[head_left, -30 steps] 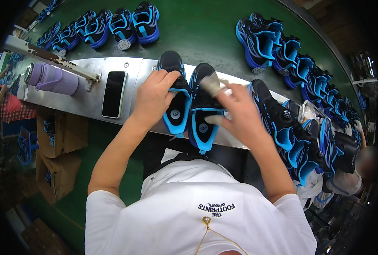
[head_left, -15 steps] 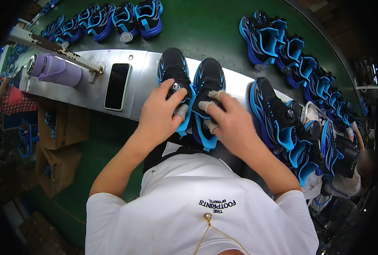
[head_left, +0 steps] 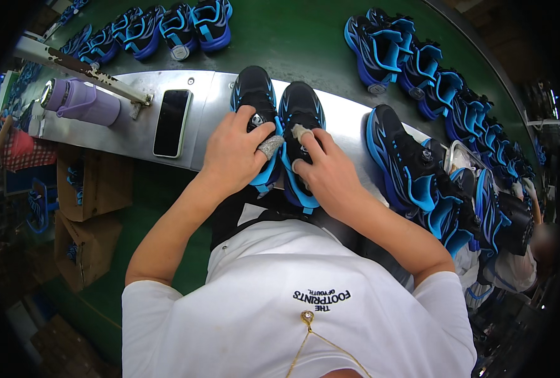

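Note:
A pair of black and blue sneakers lies toe-away on the metal ledge in front of me. On the left sneaker (head_left: 253, 85), my left hand (head_left: 237, 151) has its curled fingers closed at the round dial on the tongue, a grey cover on the thumb. My right hand (head_left: 331, 169) is bent over the right sneaker (head_left: 301, 107), with pale-covered fingertips gripping around its tongue and dial. The fingers partly hide both dials.
On the metal ledge (head_left: 135, 142) are a phone (head_left: 172, 123) and a lilac bottle (head_left: 85, 102) beside a rusty post. More sneakers line the green belt (head_left: 286, 38) beyond. Others crowd the right side near a sneaker (head_left: 398, 160) and another person's hands. Cardboard boxes (head_left: 94, 189) stand lower left.
My right hand's fingers have drawn in around the right sneaker's tongue and dial. My left hand stays on its sneaker. The whole view has shifted slightly.

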The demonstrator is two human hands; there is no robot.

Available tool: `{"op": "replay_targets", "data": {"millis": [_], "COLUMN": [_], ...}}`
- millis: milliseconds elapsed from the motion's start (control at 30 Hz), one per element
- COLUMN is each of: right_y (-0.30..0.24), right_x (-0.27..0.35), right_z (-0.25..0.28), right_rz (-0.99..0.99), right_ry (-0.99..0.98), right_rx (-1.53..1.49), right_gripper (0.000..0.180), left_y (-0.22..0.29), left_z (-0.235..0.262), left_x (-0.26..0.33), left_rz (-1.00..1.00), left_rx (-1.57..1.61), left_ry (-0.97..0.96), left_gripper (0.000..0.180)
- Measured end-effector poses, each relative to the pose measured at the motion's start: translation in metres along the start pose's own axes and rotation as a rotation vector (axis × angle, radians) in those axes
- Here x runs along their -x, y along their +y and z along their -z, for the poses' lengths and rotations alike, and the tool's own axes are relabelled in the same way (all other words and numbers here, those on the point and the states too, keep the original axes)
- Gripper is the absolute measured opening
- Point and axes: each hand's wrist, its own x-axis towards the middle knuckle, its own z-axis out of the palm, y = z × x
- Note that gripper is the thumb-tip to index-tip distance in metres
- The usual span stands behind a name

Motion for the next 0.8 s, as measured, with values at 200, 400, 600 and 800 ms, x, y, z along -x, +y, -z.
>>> {"op": "replay_targets", "data": {"millis": [200,400,600,800], "right_y": [0.021,-0.001,0.024,0.04], "right_x": [-0.017,-0.006,-0.014,-0.022], "right_z": [0.055,-0.006,0.029,0.045], "right_rz": [-0.206,-0.327,-0.469,-0.18], "right_ry": [-0.126,0.204,-0.012,-0.192], "right_rx": [-0.733,-0.386,-0.766,-0.728], "right_gripper": [0.032,0.054,0.035,0.032], "left_y": [0.001,-0.008,-0.014,-0.006], "left_z": [0.015,0.0,-0.012,-0.006], "left_x": [-0.006,-0.02,-0.019,-0.024], "left_rz": [0.072,0.109,0.059,0.083], "left_rx": [0.128,0.249,0.236,0.305], "left_ry": [0.071,0.106,0.237,0.127], "left_gripper": [0.029,0.022,0.025,0.025]}}
